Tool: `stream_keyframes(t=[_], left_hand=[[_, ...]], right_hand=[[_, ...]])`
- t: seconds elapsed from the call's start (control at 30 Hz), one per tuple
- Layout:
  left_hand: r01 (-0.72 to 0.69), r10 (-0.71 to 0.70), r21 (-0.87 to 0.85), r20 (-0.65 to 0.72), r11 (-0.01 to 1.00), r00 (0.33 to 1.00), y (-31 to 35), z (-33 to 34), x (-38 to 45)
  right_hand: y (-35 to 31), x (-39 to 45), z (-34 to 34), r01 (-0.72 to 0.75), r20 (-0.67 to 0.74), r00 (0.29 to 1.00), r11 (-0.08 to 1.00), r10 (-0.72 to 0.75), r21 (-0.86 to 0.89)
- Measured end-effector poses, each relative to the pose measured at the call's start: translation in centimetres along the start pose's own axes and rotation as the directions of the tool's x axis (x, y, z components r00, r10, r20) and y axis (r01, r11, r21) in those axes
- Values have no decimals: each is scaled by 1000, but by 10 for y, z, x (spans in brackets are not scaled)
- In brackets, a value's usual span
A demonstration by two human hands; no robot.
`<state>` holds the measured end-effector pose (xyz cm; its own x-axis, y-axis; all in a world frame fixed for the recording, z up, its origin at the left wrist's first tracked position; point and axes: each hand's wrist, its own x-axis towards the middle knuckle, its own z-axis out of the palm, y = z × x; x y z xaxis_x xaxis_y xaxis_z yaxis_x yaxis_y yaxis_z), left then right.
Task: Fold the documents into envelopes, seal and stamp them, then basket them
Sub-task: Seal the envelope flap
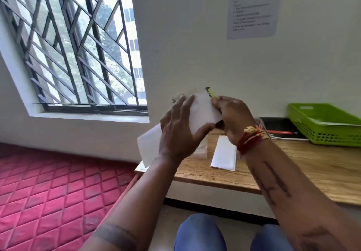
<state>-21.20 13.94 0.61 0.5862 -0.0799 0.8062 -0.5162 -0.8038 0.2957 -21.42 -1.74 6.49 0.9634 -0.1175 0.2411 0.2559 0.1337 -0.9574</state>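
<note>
Both hands are raised above the surface's (pixel 304 164) left edge, holding a white envelope (pixel 203 112) up in the air, probably so its flap can be glued shut. The left hand (pixel 176 131) braces it, fingers spread across its face and thumb tucked underneath. The right hand (pixel 232 117) pinches its upper right end while gripping a yellow glue stick (pixel 211 92) that pokes up behind the paper. A folded document (pixel 224 153) waits flat on the surface just below the hands, and the green basket (pixel 320 121) sits at the far right edge.
</note>
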Motion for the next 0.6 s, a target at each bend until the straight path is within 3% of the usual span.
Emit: stream_keyframes(t=[0.17, 0.33, 0.47, 0.6], left_hand=[[-66, 11, 132, 379, 989, 925, -13, 61, 3], [-52, -7, 78, 613, 996, 790, -20, 109, -14], [-79, 2, 80, 688, 994, 726, -22, 126, -4], [-18, -30, 55, 760, 998, 650, -25, 143, 3]], right_hand=[[67, 24, -52, -358, -90, 923, 921, 374, 155], [111, 40, -85, -429, -123, 897, 903, 424, -16], [125, 63, -102, -323, -41, 940, 842, 339, -433], [125, 89, -113, 1, 47, 997, 576, 65, -818]])
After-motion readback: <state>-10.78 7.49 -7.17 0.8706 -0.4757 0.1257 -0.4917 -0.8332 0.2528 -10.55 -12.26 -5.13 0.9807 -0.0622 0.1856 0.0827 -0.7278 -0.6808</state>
